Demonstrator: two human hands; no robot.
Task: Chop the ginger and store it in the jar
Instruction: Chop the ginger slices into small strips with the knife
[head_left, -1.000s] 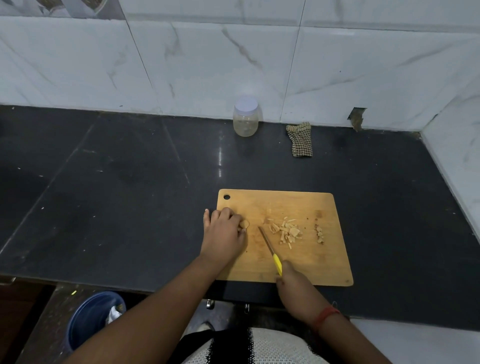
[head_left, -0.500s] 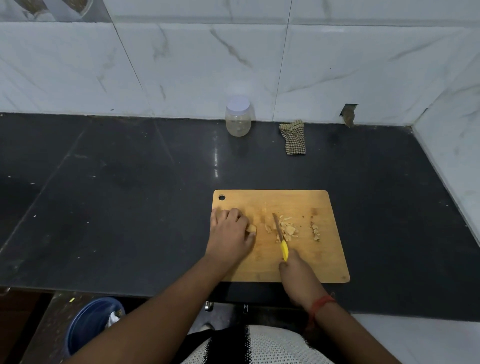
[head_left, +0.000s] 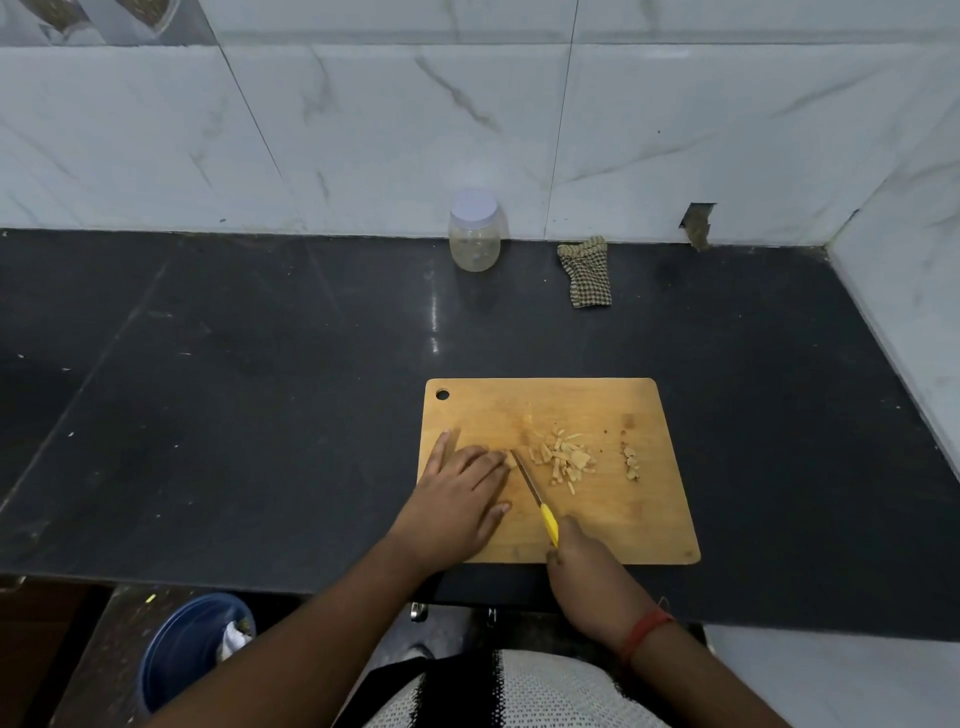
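While your black stone table (head_left: 260, 415) carries everything, start from it: one rectangular wooden cutting board (head_left: 623, 519) lies near its front edge, and one clear plastic jar with a pale lid (head_left: 474, 236) stands well apart at the back against the marble-look tiled wall (head_left: 363, 130), its lid on, with one checked cloth (head_left: 587, 273) lying to its right. Below the table edge sits one blue bucket (head_left: 182, 649). Your left hand (head_left: 457, 499) rests on the board with its fingers stretched out nearly flat, the fingertips pressing down one small uncut piece of ginger (head_left: 510, 458), which is mostly hidden beneath them. Your right hand (head_left: 582, 561) grips the yellow handle of one slim knife (head_left: 532, 491), whose blade tip sits just beside that piece. To the right lie two heaps: a larger pile of pale ginger strips (head_left: 563, 460) and a smaller cluster of ginger bits (head_left: 631, 462) further right. Judging by their look, the pieces should be light, firm and fibrous, perhaps a little damp and inclined to cling, so you would do better to gather them with the blade or pinch them together than to pick them singly. The jar looks light too; hold its body while unscrewing the lid.
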